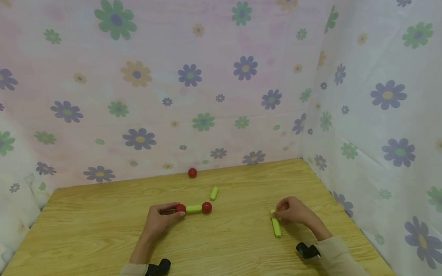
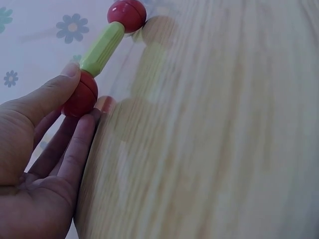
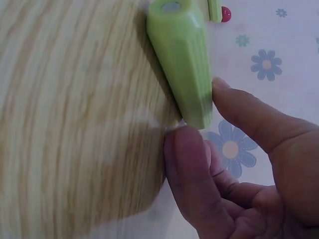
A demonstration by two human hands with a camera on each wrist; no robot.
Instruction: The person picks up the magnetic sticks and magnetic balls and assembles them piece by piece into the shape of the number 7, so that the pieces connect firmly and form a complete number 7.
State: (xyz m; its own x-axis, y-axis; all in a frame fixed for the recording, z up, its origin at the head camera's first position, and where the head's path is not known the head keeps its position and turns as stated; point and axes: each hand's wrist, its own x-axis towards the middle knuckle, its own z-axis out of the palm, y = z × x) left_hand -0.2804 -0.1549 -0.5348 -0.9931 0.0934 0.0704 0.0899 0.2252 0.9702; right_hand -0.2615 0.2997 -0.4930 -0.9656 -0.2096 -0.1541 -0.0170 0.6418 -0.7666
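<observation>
My left hand [image 1: 161, 220] pinches one red ball [image 2: 81, 97] between thumb and fingers. This ball sits on the end of a short light-green rod [image 1: 194, 208]. At the rod's other end is a second red ball [image 1: 206, 207], so the piece looks like a small dumbbell held low over the table. Farther right, my right hand [image 1: 294, 211] has thumb and fingertips at the far end of another green rod [image 1: 276, 226]. That rod is faceted, with a round grey spot on its near end face [image 3: 171, 6], and lies along the wooden tabletop.
A third green rod [image 1: 214, 193] lies just behind the dumbbell piece. One loose red ball [image 1: 192, 173] rests at the table's back edge. Flower-printed cloth [image 1: 211, 49] hangs behind and at both sides of the wooden table [image 1: 233, 253]. Black wrist cameras [image 1: 158, 268] sit at both cuffs.
</observation>
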